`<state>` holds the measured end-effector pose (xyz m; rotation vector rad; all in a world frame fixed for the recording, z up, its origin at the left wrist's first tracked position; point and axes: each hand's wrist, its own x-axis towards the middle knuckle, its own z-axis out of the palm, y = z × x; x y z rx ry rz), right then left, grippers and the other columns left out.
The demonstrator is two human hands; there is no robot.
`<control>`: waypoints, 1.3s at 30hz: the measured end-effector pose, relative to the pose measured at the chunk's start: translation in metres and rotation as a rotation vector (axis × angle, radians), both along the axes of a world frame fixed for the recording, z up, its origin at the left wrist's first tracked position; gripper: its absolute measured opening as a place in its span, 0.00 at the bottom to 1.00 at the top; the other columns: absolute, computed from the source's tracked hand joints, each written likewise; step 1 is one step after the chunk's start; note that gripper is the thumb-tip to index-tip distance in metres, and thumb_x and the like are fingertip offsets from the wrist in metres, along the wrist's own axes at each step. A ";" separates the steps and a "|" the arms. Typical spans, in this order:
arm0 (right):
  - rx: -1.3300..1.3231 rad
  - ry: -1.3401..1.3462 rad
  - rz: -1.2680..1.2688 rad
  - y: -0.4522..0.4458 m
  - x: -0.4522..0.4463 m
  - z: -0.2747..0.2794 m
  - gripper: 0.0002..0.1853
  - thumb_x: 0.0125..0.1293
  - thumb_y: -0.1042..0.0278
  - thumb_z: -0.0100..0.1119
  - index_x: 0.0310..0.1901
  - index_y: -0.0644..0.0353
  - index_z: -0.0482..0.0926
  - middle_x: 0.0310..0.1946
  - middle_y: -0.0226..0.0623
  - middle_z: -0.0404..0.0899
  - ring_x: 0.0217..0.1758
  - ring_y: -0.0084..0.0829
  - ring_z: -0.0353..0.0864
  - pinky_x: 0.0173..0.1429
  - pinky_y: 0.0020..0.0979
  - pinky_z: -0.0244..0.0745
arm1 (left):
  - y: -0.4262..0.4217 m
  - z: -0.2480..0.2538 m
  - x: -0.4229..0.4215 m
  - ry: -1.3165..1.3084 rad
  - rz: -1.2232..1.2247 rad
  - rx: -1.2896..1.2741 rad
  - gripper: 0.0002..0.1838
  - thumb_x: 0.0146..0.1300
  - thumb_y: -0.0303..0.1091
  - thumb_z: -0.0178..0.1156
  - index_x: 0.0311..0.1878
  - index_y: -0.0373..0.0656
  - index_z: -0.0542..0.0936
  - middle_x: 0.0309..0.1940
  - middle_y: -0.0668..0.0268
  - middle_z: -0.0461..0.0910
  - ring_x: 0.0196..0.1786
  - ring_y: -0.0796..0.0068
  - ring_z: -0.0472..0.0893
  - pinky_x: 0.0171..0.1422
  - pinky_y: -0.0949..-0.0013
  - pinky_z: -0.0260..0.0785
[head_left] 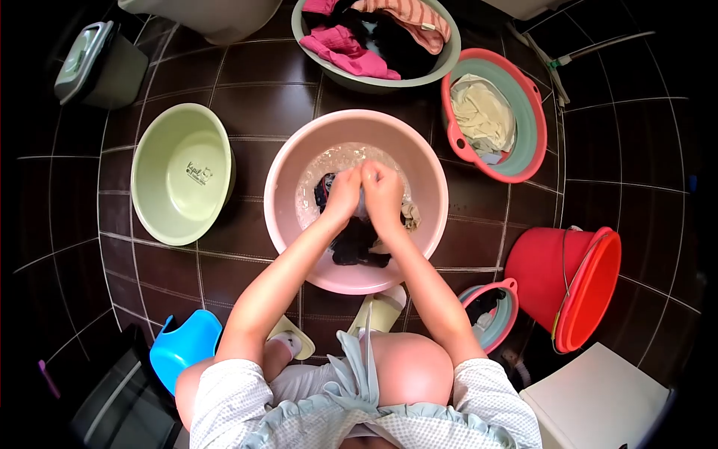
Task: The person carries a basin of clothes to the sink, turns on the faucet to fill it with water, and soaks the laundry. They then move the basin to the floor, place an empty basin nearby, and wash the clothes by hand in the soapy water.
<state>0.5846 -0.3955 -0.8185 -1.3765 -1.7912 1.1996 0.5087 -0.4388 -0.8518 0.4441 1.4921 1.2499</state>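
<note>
Both of my hands are over the pink basin (280, 202), which holds sudsy water (310, 202). My left hand (345, 193) and my right hand (382, 194) are side by side, fingers curled in and knuckles nearly touching. A small whitish patch shows just below and between them; whether it is cloth or foam I cannot tell, and what the fingers hold is hidden. Dark wet clothing (353, 243) lies in the basin under my wrists, partly up its near wall. A beige patterned cloth (410, 215) sits to the right of my right hand.
A green basin (183, 176) stands at left. At the back, a grey-green tub (374, 81) holds pink and black clothes. Right of it, a pink-rimmed basin (533, 135) contains cream cloth (482, 112). A red bucket (542, 262) and a smaller pink-rimmed basin (510, 318) are near right.
</note>
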 end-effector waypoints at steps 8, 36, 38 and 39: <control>-0.067 -0.172 0.269 0.045 0.016 -0.025 0.20 0.56 0.56 0.60 0.16 0.63 0.71 0.08 0.36 0.65 0.13 0.28 0.64 0.22 0.34 0.59 | -0.022 -0.006 0.003 -0.633 0.116 -0.003 0.24 0.68 0.49 0.47 0.51 0.36 0.74 0.44 0.59 0.79 0.43 0.72 0.79 0.47 0.71 0.71; 0.125 -0.552 0.411 0.061 -0.012 -0.089 0.18 0.59 0.52 0.56 0.40 0.58 0.80 0.31 0.49 0.81 0.37 0.48 0.80 0.44 0.44 0.73 | -0.003 -0.083 -0.064 0.661 -0.167 -0.327 0.20 0.62 0.49 0.54 0.43 0.41 0.81 0.31 0.53 0.81 0.37 0.60 0.81 0.45 0.62 0.70; 0.180 -0.640 0.405 0.058 -0.016 -0.106 0.14 0.59 0.55 0.56 0.38 0.57 0.79 0.29 0.47 0.81 0.34 0.47 0.81 0.41 0.45 0.74 | 0.001 -0.082 -0.059 0.686 -0.147 -0.432 0.21 0.61 0.51 0.52 0.43 0.43 0.81 0.35 0.50 0.80 0.43 0.51 0.79 0.48 0.57 0.69; 0.189 -0.674 0.400 0.057 -0.017 -0.113 0.14 0.59 0.55 0.55 0.37 0.57 0.79 0.29 0.47 0.81 0.33 0.46 0.81 0.39 0.45 0.75 | 0.001 -0.091 -0.058 0.729 -0.133 -0.453 0.21 0.60 0.52 0.53 0.42 0.44 0.81 0.34 0.50 0.80 0.42 0.51 0.79 0.47 0.56 0.70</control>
